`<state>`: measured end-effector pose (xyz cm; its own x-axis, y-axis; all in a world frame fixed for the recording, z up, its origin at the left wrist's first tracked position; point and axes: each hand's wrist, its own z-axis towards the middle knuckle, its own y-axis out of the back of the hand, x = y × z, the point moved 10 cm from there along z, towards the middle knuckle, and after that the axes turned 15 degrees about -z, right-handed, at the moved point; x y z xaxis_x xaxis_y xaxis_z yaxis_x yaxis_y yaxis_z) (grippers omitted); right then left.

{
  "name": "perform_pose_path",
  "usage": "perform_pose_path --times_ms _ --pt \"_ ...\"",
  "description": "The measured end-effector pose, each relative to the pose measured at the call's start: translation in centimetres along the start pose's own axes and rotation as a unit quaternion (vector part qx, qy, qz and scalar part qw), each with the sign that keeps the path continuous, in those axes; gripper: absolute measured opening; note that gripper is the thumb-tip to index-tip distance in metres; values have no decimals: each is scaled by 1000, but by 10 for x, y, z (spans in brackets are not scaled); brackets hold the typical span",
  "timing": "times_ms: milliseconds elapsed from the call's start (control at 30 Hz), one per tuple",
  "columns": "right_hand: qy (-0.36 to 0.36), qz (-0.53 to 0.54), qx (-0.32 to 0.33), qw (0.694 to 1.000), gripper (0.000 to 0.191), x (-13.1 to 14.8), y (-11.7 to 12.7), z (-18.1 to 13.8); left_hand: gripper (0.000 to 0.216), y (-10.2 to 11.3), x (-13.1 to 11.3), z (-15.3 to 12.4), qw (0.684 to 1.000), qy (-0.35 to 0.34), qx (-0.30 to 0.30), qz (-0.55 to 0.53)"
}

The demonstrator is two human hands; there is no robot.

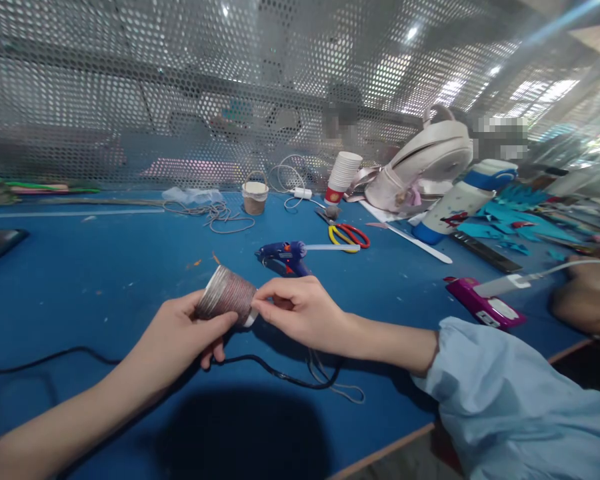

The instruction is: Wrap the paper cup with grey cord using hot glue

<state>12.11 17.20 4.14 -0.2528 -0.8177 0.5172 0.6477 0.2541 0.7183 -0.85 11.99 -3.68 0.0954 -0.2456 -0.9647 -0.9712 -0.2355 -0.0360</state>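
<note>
Head view, frame centre: left hand cradles cord-wrapped cup; right hand pinches its rim. Best kept steady, cord taut, above the counter.

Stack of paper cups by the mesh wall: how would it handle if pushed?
The stack of paper cups probably weighs little, being thin paper. Tall, narrow and already leaning, it looks apt to tip. Once on its side, its tapered shape would likely roll in a curve.

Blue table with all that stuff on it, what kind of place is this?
Probably a craft workshop. On the blue table lie a glue gun, scissors and cut blue felt pieces, and both hands hold a cup wound with cord.
</note>
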Motion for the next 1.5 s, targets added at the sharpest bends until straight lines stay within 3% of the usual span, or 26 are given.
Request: perform_pose_path --times_ms 400,1033,1300,1500 --pt "-61 8 1 998 16 -14 1 -2 29 0 2 -3 1000 4 4 -14" --pt "-74 5 -1 997 16 -18 2 -3 29 1 3 -1 1000 5 6 -11" --pt "49 -45 -6 998 19 15 2 -6 28 -3 2 -2 1000 9 2 -1" --pt "46 -29 -15 998 20 17 5 -6 27 -5 -1 -5 1000 10 5 -1"
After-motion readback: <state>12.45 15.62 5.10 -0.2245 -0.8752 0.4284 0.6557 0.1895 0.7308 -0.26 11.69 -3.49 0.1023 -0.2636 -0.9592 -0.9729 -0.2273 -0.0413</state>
